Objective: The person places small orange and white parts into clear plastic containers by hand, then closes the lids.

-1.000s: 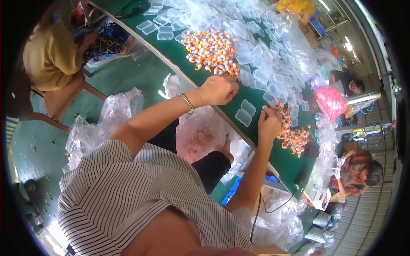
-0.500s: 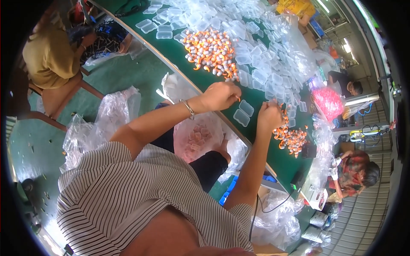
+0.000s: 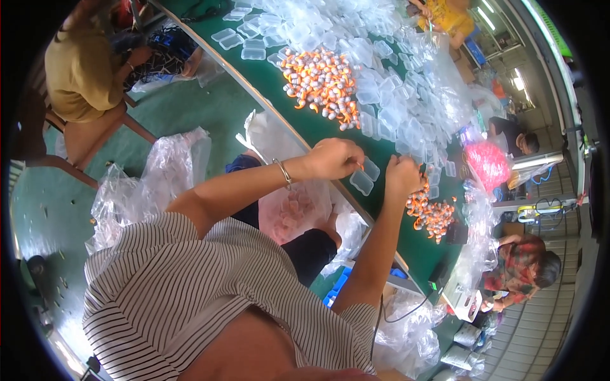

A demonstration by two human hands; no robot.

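My left hand [image 3: 332, 159], with a bracelet at the wrist, is over the near edge of the green table [image 3: 286, 108]. Its fingers pinch a small orange piece [image 3: 359, 166]. My right hand [image 3: 403, 176] is curled into a fist just to its right, and what it holds is hidden. Two small clear plastic boxes [image 3: 362, 183] lie on the table between and below the hands. A small heap of orange and white pieces [image 3: 432, 214] lies right of my right hand. A bigger heap [image 3: 321, 79] lies farther up the table.
Many clear plastic boxes [image 3: 387, 95] cover the far part of the table. Clear plastic bags [image 3: 152, 178] lie on the green floor and in my lap. A person in a yellow top [image 3: 79, 73] sits at the left; other people sit at the right. A pink bag [image 3: 488, 164] stands there.
My left hand has pulled back from the table's middle toward its near edge. My right hand has left the small heap and come up beside the left hand.
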